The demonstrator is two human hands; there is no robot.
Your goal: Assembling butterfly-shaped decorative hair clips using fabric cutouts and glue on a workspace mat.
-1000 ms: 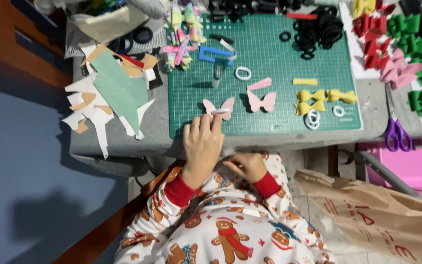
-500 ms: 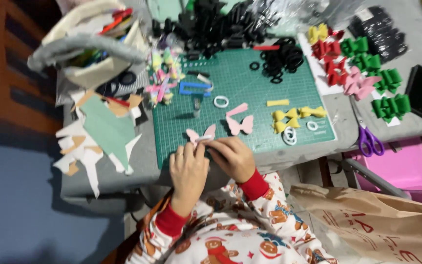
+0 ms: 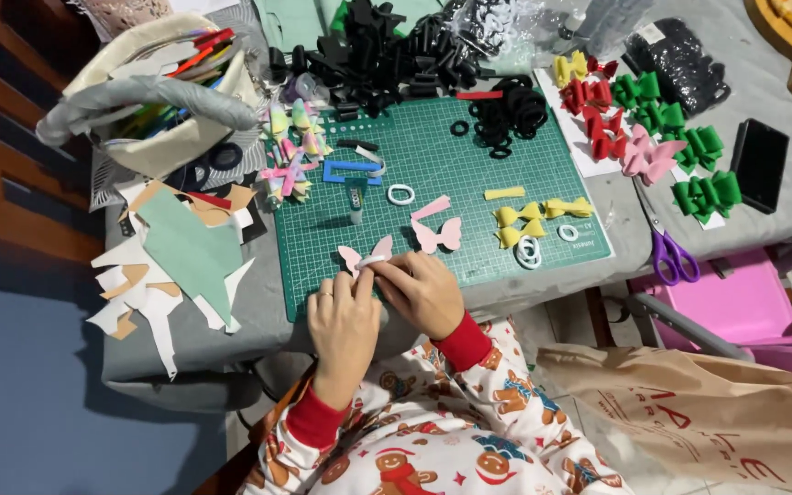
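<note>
fingers of the left hand (image 3: 345,316) and right hand (image 3: 423,291) pinch closed around the middle of a pink butterfly-shaped foam piece (image 3: 366,254), held at the near edge of a green cutting mat (image 3: 451,165). another pink bow piece (image 3: 439,235) lies just beside.

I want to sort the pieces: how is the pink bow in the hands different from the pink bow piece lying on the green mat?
The pink bow in the hands is pinched at its middle with a white band, between left hand and right hand. The pink bow piece on the mat lies flat, untouched, no band. Both are pale pink, winged, similar in size.
</note>
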